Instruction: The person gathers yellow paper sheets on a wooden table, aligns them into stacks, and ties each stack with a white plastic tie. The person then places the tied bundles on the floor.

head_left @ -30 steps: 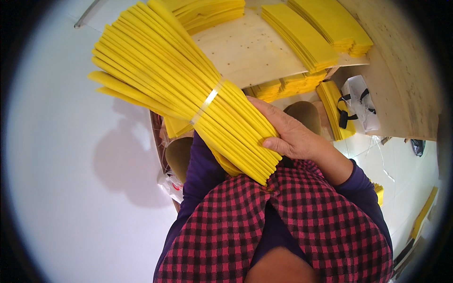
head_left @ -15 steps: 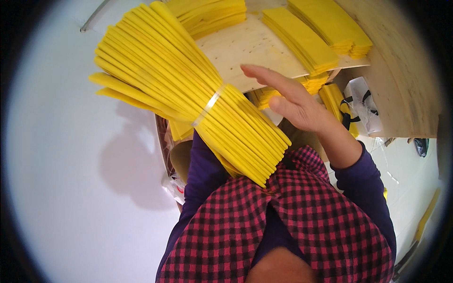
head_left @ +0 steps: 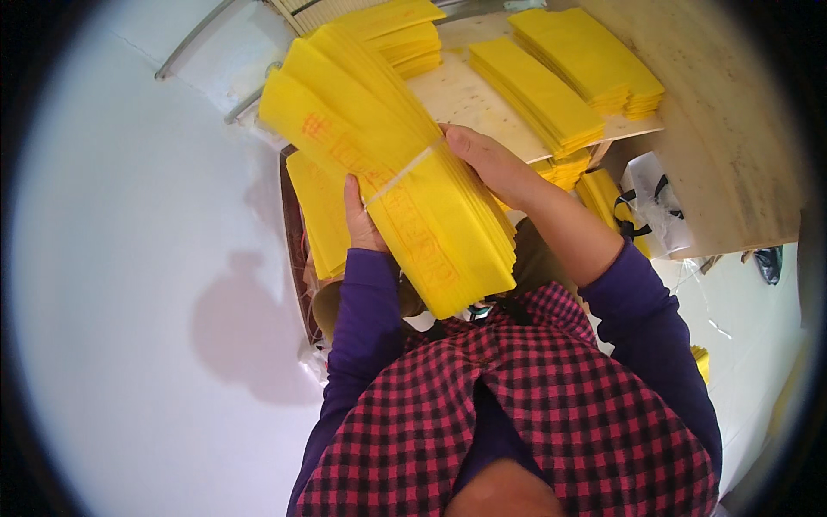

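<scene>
A thick bundle of yellow folded cloth-like sheets [head_left: 422, 226] is held up in front of my lap, its broad face with red printing turned toward me. Around its middle runs a pale, translucent band [head_left: 403, 176]; the layers fan out at the far end. My left hand [head_left: 363, 226] grips the left edge, thumb on the front and the other fingers hidden behind. At the right edge, close to the band, my right hand [head_left: 493, 165] is closed on the bundle, its fingertips partly out of sight.
Stacks of yellow sheets [head_left: 538, 95] lie on a wooden table [head_left: 450, 90] beyond the bundle. More yellow pieces [head_left: 317, 202] sit behind my left hand. A white bag with black straps [head_left: 656, 202] stands at the right by a wooden panel [head_left: 732, 146]. A white wall [head_left: 129, 284] is on the left.
The bundle has turned from its layered edge to its printed broad face. My right hand, open and apart before, has come onto its right edge. My left hand has come into view.
</scene>
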{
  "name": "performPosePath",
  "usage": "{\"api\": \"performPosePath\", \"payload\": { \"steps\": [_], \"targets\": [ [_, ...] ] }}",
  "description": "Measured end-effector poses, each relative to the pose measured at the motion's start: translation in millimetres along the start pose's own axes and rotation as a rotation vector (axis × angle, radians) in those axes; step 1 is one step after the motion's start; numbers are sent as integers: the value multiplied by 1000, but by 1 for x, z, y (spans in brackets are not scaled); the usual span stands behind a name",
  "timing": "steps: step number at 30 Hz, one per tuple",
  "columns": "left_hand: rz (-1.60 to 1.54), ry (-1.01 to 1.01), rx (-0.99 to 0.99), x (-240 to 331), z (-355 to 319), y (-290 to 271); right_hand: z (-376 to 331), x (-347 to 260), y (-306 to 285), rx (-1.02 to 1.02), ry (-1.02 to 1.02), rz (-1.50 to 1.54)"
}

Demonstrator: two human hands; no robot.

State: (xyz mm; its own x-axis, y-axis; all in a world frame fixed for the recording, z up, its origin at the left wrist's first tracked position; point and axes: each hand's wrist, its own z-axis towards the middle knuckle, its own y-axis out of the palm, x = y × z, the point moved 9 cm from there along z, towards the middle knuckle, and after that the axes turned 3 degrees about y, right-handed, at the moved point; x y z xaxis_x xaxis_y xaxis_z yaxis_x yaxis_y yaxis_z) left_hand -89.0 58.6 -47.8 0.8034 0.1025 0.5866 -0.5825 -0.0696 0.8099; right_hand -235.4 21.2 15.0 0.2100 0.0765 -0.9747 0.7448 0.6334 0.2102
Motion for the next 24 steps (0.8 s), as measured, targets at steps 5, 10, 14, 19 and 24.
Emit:
{"api": "performPosePath", "payload": {
  "steps": [5,10,14,19,24],
  "targets": [
    [-139,-86,-4,-15,9,4,-3,6,-17,10,102,40],
    [-33,-155,23,-31,6,11,-3,25,-28,123,186,97],
    [102,-180,25,-37,8,24,-7,47,-33,92,249,245],
    [254,-249,82,-52,13,31,-22,85,-57,127,348,490],
    [462,-225,-26,-63,9,64,-40,108,-76,149,292,723]
  ]
}}
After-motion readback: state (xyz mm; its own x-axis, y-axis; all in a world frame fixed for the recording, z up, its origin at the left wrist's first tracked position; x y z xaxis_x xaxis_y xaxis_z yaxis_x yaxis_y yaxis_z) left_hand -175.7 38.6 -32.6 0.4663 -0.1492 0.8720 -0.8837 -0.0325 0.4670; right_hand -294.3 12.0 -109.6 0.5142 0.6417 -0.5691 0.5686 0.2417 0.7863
